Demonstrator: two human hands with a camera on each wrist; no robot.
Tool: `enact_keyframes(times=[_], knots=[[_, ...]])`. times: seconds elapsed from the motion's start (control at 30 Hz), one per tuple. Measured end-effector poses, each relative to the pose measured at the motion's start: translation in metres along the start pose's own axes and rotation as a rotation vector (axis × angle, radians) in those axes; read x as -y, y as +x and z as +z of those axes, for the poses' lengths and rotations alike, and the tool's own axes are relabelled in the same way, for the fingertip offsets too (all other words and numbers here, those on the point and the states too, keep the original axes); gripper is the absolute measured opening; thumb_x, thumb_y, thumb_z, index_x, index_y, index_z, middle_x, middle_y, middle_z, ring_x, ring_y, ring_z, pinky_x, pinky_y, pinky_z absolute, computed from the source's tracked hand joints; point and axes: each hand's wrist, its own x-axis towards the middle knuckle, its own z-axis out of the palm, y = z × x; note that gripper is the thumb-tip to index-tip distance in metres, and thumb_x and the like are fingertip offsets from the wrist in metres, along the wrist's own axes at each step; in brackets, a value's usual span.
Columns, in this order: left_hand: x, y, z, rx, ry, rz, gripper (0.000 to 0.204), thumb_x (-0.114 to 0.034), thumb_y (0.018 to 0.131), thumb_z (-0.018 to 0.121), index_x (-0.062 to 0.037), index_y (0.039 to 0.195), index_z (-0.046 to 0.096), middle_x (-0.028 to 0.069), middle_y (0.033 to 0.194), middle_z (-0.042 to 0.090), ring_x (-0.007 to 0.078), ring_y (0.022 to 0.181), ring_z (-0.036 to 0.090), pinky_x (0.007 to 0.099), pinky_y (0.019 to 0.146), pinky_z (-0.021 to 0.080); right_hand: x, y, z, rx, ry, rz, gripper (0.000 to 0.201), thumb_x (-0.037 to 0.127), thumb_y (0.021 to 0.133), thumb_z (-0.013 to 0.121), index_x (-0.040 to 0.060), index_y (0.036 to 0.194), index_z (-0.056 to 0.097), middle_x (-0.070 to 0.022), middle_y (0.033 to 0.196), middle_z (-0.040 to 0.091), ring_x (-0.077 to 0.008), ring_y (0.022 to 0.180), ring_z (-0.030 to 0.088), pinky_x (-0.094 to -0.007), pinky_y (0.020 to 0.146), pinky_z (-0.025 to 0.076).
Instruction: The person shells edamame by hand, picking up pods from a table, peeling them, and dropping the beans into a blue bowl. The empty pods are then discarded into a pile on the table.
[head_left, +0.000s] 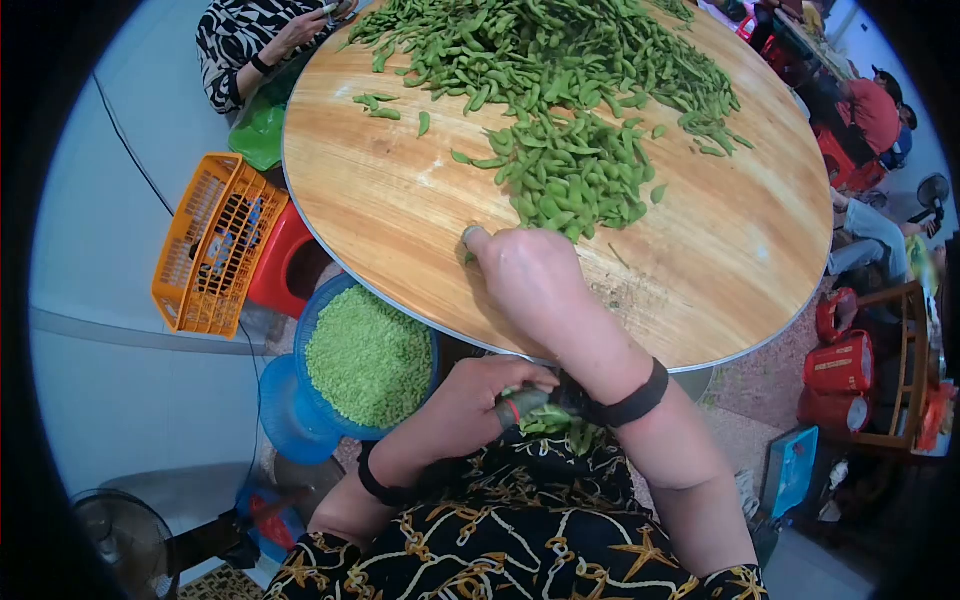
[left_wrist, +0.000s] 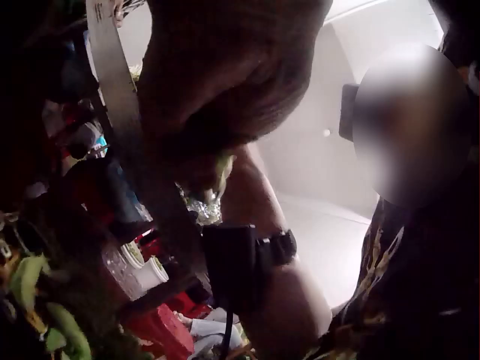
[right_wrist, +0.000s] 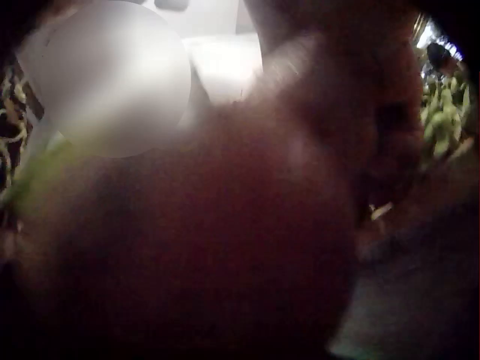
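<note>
My right hand (head_left: 530,270) is over the near part of the round wooden table (head_left: 400,215), back upward and fingers bent underneath. A grey-green cover sits on its thumb tip, with a bit of green just below; I cannot tell whether the fingers grip it. Ahead of this hand lies a small pile of green soybean pods (head_left: 580,175). Below the table edge, my left hand (head_left: 480,395) holds green soybean pods (head_left: 530,395) between curled fingers and thumb. A dark green wrap with a red band covers that thumb. Both wrist views are dark and blurred.
A larger heap of pods (head_left: 560,50) covers the table's far side. At left, shelled green beans (head_left: 365,355) fill a blue basket (head_left: 432,365). Beside it are a red stool (head_left: 275,265) and an orange crate (head_left: 205,250). Another person's hand (head_left: 300,32) shows at upper left.
</note>
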Motion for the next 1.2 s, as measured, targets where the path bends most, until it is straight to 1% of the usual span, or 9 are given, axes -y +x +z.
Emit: enact_keyframes(times=[0.07, 0.27, 0.33, 0.37, 0.43, 0.5, 0.67, 0.73, 1.2], knots=[[0.002, -0.002, -0.003, -0.037, -0.031, -0.009, 0.013, -0.006, 0.08, 0.061, -0.0051, 0.093, 0.063, 0.0062, 0.081, 0.064, 0.0142, 0.067, 0.058, 0.026, 0.063, 0.045, -0.002, -0.003, -0.004, 0.024, -0.009, -0.02, 0.01, 0.013, 0.076, 0.053, 0.0037, 0.079, 0.054, -0.0135, 0.059, 0.058, -0.0327, 0.057, 0.06, -0.0415, 0.051, 0.047], [0.006, 0.011, -0.01, -0.286, -0.317, -0.039, 0.03, -0.01, 0.084, 0.058, -0.0018, 0.113, 0.054, -0.0019, 0.085, 0.049, 0.005, 0.077, 0.046, 0.0201, 0.064, 0.041, -0.046, -0.046, -0.02, -0.351, 0.356, 0.141, 0.016, 0.015, 0.079, 0.056, 0.0012, 0.07, 0.056, -0.0103, 0.056, 0.057, -0.0295, 0.047, 0.055, -0.0384, 0.05, 0.045], [0.001, 0.022, -0.006, -0.281, -0.377, -0.058, 0.032, -0.01, 0.084, 0.058, -0.0014, 0.115, 0.053, -0.0025, 0.085, 0.048, 0.0043, 0.076, 0.046, 0.0184, 0.064, 0.04, -0.055, -0.064, -0.023, -0.245, 0.891, 0.414, 0.014, 0.015, 0.082, 0.058, 0.0007, 0.081, 0.06, -0.0014, 0.054, 0.052, -0.0156, 0.042, 0.045, -0.0284, 0.044, 0.038], [-0.002, 0.028, -0.003, -0.27, -0.433, -0.077, 0.034, -0.01, 0.084, 0.058, -0.001, 0.117, 0.052, -0.0032, 0.086, 0.047, 0.0035, 0.076, 0.046, 0.0167, 0.064, 0.039, -0.052, -0.071, -0.027, -0.249, 0.891, 0.413, 0.014, 0.015, 0.082, 0.058, 0.0007, 0.081, 0.06, -0.0014, 0.054, 0.052, -0.0156, 0.042, 0.045, -0.0284, 0.044, 0.038], [-0.004, 0.037, 0.007, -0.237, -0.673, -0.126, 0.037, -0.008, 0.083, 0.059, 0.0011, 0.118, 0.051, -0.0033, 0.085, 0.049, 0.0031, 0.075, 0.047, 0.0157, 0.062, 0.04, -0.043, -0.089, -0.039, 0.172, 1.579, 0.616, 0.015, 0.013, 0.085, 0.055, 0.0009, 0.092, 0.06, 0.0048, 0.056, 0.045, -0.0051, 0.044, 0.036, -0.0204, 0.042, 0.028], [-0.011, 0.041, 0.012, -0.109, -0.971, -0.224, 0.038, -0.007, 0.082, 0.059, 0.0019, 0.118, 0.05, -0.0024, 0.087, 0.052, 0.0037, 0.076, 0.049, 0.0158, 0.062, 0.042, -0.034, -0.099, -0.039, 0.184, 1.725, 0.673, 0.016, 0.011, 0.087, 0.053, 0.0008, 0.098, 0.058, 0.0045, 0.055, 0.044, -0.003, 0.042, 0.032, -0.0191, 0.041, 0.023], [0.006, 0.039, 0.024, -0.159, -1.198, -0.074, 0.018, -0.001, 0.078, 0.061, -0.0017, 0.095, 0.055, 0.0014, 0.088, 0.056, 0.0046, 0.076, 0.053, 0.0149, 0.06, 0.041, -0.027, -0.106, -0.044, 0.243, 1.561, 0.506, 0.023, 0.021, 0.095, 0.041, 0.0039, 0.085, 0.051, 0.0037, 0.061, 0.044, -0.0041, 0.052, 0.037, -0.0188, 0.048, 0.03], [-0.007, 0.043, 0.025, -0.332, -1.084, -0.024, 0.014, 0.001, 0.077, 0.062, -0.0035, 0.087, 0.053, 0.001, 0.082, 0.056, 0.0042, 0.067, 0.051, 0.0154, 0.056, 0.039, -0.03, -0.11, -0.044, 0.255, 1.574, 0.446, 0.024, 0.022, 0.096, 0.039, 0.0033, 0.085, 0.051, 0.0034, 0.061, 0.044, -0.0044, 0.052, 0.037, -0.0191, 0.049, 0.03], [-0.006, 0.04, 0.026, -0.437, -0.671, -0.167, 0.009, -0.004, 0.079, 0.063, -0.0025, 0.082, 0.055, -0.003, 0.072, 0.052, 0.0031, 0.065, 0.047, 0.0177, 0.058, 0.039, -0.037, -0.117, -0.039, 0.315, 1.789, 0.472, 0.027, 0.024, 0.096, 0.039, 0.0014, 0.087, 0.052, 0.0023, 0.06, 0.045, -0.0041, 0.05, 0.037, -0.018, 0.047, 0.029]])
